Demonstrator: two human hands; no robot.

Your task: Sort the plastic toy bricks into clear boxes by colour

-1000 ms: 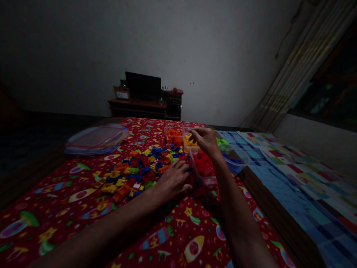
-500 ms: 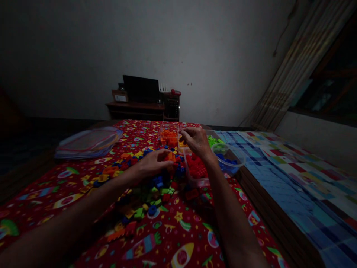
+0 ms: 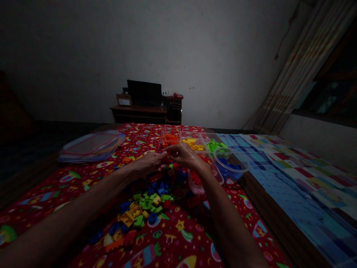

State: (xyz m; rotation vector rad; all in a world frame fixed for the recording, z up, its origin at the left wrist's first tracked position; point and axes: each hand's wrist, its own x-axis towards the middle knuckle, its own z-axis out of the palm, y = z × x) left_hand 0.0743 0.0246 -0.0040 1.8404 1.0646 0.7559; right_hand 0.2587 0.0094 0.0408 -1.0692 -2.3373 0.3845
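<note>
My left hand (image 3: 152,162) and my right hand (image 3: 184,155) meet over the far part of a mixed pile of plastic building bricks (image 3: 152,199). Their fingertips come together and the fingers are closed. Whatever is pinched between them is hidden in shadow. Close behind my right hand stand clear boxes of sorted bricks: orange bricks (image 3: 170,139), yellow bricks (image 3: 193,144) and green bricks (image 3: 214,145). My right wrist partly covers a box of red bricks (image 3: 205,160). Beside it, a round clear tub (image 3: 245,163) contains blue bricks (image 3: 229,164).
A patterned red cloth (image 3: 167,238) lies under everything. Stacked clear lids (image 3: 90,146) rest at the left. On the right is a blue checked cloth (image 3: 267,175) beyond a dark wooden edge (image 3: 259,197). A desk with a monitor (image 3: 144,93) stands by the wall.
My right hand has moved from over the yellow bricks' box down and left to meet my left hand. The orange brick in my left fingers no longer shows clearly. The view has shifted slightly.
</note>
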